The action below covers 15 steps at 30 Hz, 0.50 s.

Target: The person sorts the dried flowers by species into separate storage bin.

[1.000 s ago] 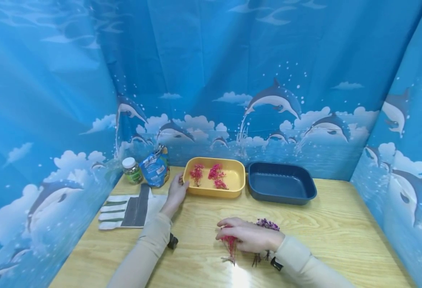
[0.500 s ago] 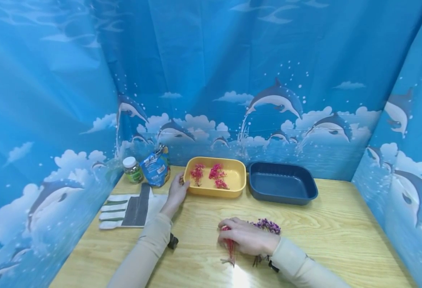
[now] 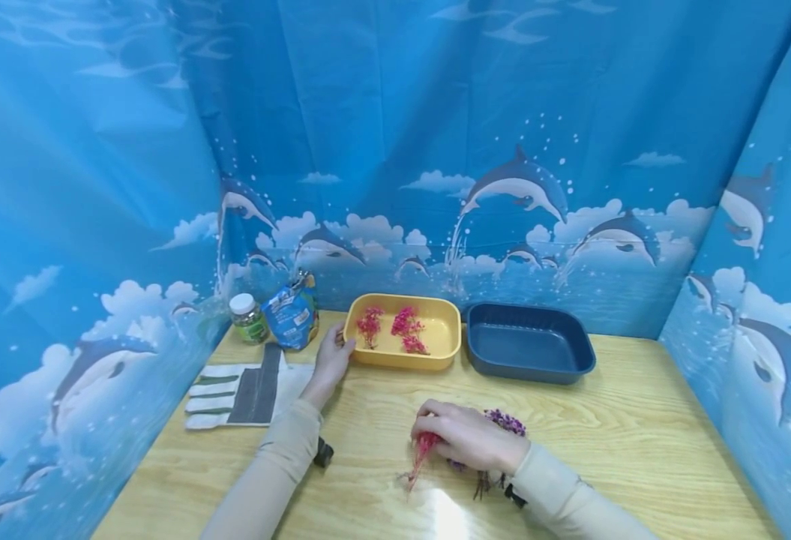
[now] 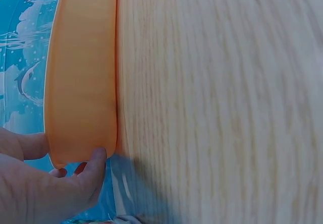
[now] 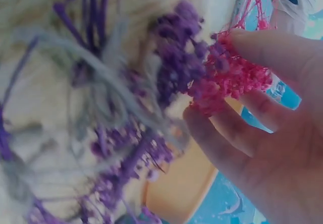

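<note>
At the centre of the head view a yellow tray (image 3: 446, 337) stands on the wooden table (image 3: 624, 442) and holds three pink flower sprigs (image 3: 402, 328); just to its right a dark blue tray (image 3: 528, 371) has nothing showing inside it. Left of the yellow tray are a small white-capped jar (image 3: 247, 319) and a blue pouch (image 3: 290, 315), with a white and grey work glove (image 3: 250, 390) lying flat below them. The left hand (image 3: 331, 361) rests against the yellow tray's left end, fingers gently bent and thumb on its rim. In the lower middle of the frame the right hand (image 3: 469, 439) pinches a pink flower sprig (image 3: 420, 454) between curled fingertips, just above the table, beside a bunch of purple flower sprigs (image 3: 503, 424) lying under and behind the hand.
</note>
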Each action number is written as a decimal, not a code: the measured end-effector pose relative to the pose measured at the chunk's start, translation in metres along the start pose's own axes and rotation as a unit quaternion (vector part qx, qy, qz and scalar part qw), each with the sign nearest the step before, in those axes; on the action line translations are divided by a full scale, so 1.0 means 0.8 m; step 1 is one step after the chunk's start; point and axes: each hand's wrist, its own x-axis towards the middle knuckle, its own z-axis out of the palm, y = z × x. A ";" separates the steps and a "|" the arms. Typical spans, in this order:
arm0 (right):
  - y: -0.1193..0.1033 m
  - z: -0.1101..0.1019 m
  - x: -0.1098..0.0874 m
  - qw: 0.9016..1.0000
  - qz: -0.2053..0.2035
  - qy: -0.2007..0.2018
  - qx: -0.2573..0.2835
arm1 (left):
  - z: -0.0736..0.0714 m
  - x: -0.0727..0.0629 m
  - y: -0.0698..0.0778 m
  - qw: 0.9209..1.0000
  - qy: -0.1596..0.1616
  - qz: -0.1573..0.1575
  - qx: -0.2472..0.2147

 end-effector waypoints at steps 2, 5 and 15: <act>0.001 -0.005 -0.001 1.000 0.001 0.013 0.000 | 0.000 0.000 -0.001 1.000 0.003 0.002 0.000; 0.002 -0.014 -0.002 0.999 -0.006 0.037 -0.003 | 0.000 0.000 -0.001 1.000 0.007 0.001 0.002; 0.014 -0.051 -0.006 0.993 0.015 0.113 0.018 | 0.001 0.000 0.002 1.000 0.006 -0.001 -0.008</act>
